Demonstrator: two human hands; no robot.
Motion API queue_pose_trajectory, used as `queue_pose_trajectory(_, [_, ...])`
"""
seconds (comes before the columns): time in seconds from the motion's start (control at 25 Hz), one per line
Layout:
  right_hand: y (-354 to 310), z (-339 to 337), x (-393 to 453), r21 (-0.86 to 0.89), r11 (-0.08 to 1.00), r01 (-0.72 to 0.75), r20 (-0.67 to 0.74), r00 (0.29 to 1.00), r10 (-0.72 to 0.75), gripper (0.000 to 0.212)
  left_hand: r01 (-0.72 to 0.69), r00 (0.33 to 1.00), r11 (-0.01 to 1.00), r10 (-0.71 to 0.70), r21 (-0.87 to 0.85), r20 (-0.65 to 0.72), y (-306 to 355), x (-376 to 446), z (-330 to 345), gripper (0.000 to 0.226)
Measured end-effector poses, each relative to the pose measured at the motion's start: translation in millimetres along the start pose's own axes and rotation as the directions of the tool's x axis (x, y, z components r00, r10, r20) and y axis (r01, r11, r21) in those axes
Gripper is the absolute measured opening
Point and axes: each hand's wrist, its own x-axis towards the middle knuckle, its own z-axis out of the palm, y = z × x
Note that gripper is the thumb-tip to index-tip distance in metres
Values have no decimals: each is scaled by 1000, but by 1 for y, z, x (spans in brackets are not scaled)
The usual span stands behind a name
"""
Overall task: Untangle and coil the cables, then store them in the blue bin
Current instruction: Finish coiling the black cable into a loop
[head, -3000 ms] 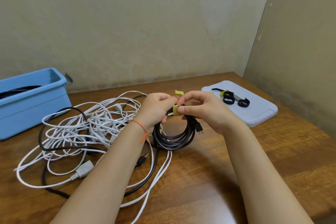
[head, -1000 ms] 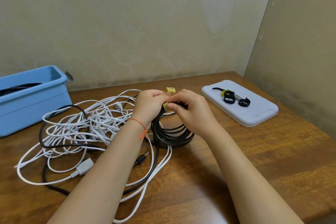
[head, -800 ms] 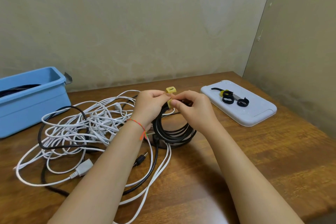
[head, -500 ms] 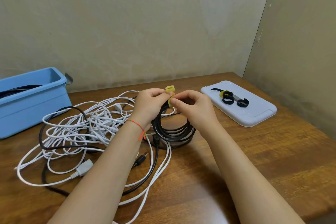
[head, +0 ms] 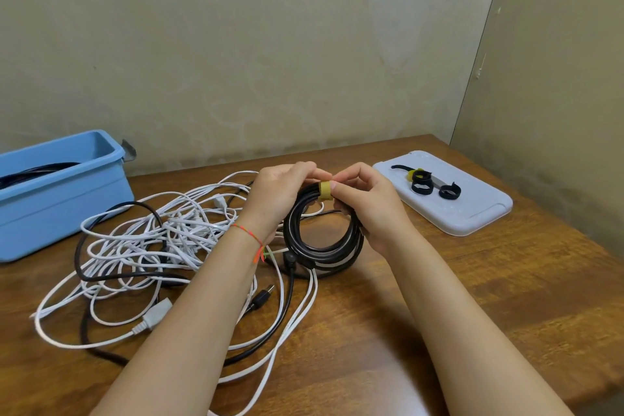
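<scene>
A coiled black cable (head: 320, 246) stands upright above the wooden table, held at its top between both hands. My left hand (head: 282, 192) grips the coil's top left. My right hand (head: 364, 203) grips its right side and presses thumb and fingertips on a yellow strap (head: 325, 190) wrapped round the top of the coil. A tangle of white and black cables (head: 162, 240) lies on the table to the left. The blue bin (head: 57, 196) stands at the far left, with a black cable inside it.
A white tray (head: 472, 209) at the right rear holds several black and yellow straps (head: 422, 182). The wall runs close behind the table and along its right side. The table's front edge (head: 601, 392) is near on the right.
The yellow strap's loose end, sticking up above the coil earlier, now lies wrapped flat round the coil's top. Both hands stayed at the coil's top.
</scene>
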Motion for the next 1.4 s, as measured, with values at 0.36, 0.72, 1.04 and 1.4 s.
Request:
queue_pose_trajectory(0.36, [-14, 1, -1, 196, 968, -158, 158, 979, 127, 13, -235, 972, 911, 226, 339, 66, 20, -11, -12, 10])
queue_pose_trajectory(0.72, [-56, 42, -13, 11, 987, -159, 226, 962, 153, 12, -407, 862, 106, 373, 907, 343, 53, -26, -37, 26])
queue_pose_trajectory(1.04, [-49, 71, -33, -209, 970, -126, 291, 939, 184, 33, -33, 910, 258, 408, 966, -78, 59, -33, -72, 25])
queue_pose_trajectory(1.4, [-61, 111, -17, -308, 949, 75, 201, 980, -13, 27, 106, 952, 694, 136, 712, -274, 48, -32, -125, 13])
